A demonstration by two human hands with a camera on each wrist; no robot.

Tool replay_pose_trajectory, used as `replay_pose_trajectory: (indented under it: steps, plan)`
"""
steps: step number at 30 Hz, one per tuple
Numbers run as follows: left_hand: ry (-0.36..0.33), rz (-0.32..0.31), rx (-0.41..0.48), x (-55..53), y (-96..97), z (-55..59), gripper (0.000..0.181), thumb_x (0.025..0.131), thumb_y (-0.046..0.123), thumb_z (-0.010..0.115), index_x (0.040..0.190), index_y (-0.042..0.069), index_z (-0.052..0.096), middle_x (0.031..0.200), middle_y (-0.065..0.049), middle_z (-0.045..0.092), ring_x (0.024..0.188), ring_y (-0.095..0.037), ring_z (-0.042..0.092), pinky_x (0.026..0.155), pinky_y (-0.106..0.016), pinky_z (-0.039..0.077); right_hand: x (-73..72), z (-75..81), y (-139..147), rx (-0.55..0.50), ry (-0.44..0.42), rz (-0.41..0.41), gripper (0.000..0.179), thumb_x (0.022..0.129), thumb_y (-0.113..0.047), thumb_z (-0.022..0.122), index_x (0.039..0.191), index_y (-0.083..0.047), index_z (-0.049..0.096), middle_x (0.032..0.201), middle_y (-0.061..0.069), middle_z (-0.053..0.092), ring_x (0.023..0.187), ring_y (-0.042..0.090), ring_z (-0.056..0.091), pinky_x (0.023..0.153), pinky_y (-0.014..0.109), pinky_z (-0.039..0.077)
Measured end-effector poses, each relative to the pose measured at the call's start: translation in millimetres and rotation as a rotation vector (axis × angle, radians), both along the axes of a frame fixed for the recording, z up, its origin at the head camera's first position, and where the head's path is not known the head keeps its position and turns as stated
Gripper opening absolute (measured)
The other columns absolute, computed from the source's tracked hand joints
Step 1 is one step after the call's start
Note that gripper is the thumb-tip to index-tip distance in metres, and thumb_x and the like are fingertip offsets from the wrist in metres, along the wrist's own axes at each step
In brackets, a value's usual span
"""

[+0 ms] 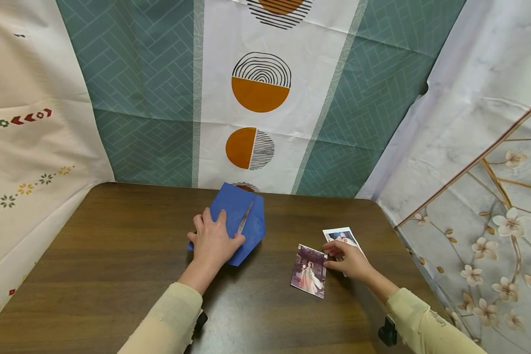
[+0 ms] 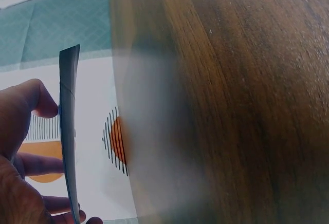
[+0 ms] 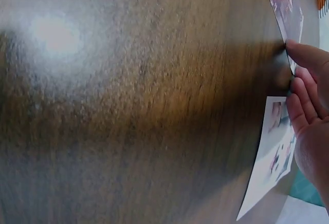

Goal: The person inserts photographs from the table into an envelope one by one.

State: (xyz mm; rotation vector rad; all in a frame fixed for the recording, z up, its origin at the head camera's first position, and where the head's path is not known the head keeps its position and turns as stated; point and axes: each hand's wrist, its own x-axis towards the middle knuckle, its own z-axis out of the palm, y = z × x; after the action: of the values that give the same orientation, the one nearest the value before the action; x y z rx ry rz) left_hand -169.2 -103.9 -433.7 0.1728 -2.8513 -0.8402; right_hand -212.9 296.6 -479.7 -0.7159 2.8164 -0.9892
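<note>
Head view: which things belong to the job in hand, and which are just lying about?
In the job:
blue envelope, held by the left hand
purple photo, pinched by the right hand
white-bordered photo, probably

Just surroundings:
table
green-and-white hanging
floral cloth

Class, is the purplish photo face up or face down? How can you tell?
Face up: the purplish photo shows its printed figure in the head view.

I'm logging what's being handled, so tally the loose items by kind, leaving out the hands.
Photos: 2 (purple photo, white-bordered photo)
Envelopes: 1 (blue envelope)
Total visible: 3
</note>
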Motion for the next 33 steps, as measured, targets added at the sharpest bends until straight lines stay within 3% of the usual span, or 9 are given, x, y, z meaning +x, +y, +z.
replay_pose_trajectory:
  steps: [7, 22, 27, 33]
  plan:
    - [-0.005, -0.003, 0.003, -0.3, 0.8, -0.9, 0.078, 0.089, 0.039, 0.073, 0.153, 0.000, 0.054, 0.162, -0.037, 0.031, 0.143, -0.056, 0.030, 0.095, -0.081, 0.039, 4.1, -0.6, -3, 0.007, 0.021, -0.002, 0.036, 0.086, -0.005, 0.088, 0.117, 0.003, 0.073, 0.105, 0.009, 0.075, 0.093, 0.022, 0.069, 0.085, 0.035, 0.059]
    - [-0.006, -0.011, 0.010, 0.1, 0.7, -0.9, 0.079, 0.089, 0.039, 0.074, 0.154, 0.000, 0.054, 0.161, -0.037, 0.031, 0.143, -0.056, 0.029, 0.096, -0.081, 0.038, 12.6, -3.0, -9, 0.037, 0.156, -0.030, 0.040, 0.083, -0.002, 0.089, 0.120, 0.000, 0.073, 0.103, 0.005, 0.070, 0.091, 0.022, 0.065, 0.080, 0.036, 0.057]
    - [0.001, -0.011, 0.012, 0.9, 0.9, -1.1, 0.078, 0.089, 0.039, 0.075, 0.153, 0.000, 0.054, 0.161, -0.037, 0.031, 0.143, -0.056, 0.030, 0.095, -0.081, 0.038, 13.6, -4.5, -10, 0.021, 0.155, -0.031, 0.039, 0.083, 0.000, 0.088, 0.119, -0.003, 0.075, 0.105, 0.006, 0.067, 0.090, 0.019, 0.064, 0.081, 0.035, 0.059]
    - [0.013, -0.007, 0.012, 1.9, 0.8, -1.9, 0.076, 0.088, 0.037, 0.075, 0.151, -0.001, 0.056, 0.160, -0.038, 0.033, 0.143, -0.057, 0.031, 0.093, -0.080, 0.039, 14.5, -2.9, -13, -0.016, 0.095, -0.033, 0.036, 0.087, 0.001, 0.085, 0.120, -0.003, 0.073, 0.109, 0.008, 0.074, 0.093, 0.022, 0.068, 0.083, 0.036, 0.059]
